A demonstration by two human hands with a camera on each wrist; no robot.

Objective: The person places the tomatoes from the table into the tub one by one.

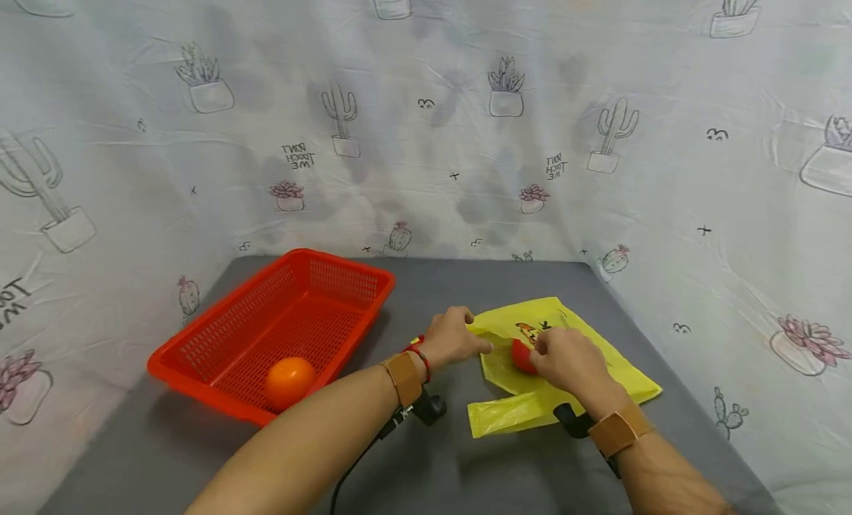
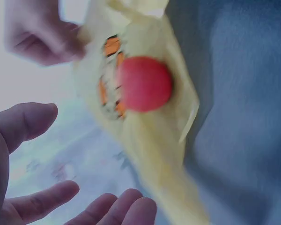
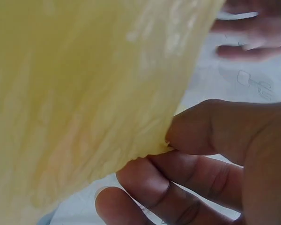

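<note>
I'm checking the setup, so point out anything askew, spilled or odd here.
The lettering on the curtain behind the table appears mirrored, which looks odd, as if the curtain hangs back to front. The yellow bag is creased where the right hand pinches it, but I see no spill or damage.

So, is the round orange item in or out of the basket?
In: the head view shows walls of the red basket around the orange item.

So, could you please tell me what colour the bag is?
The bag is bright yellow, seen best in the head view.
</note>
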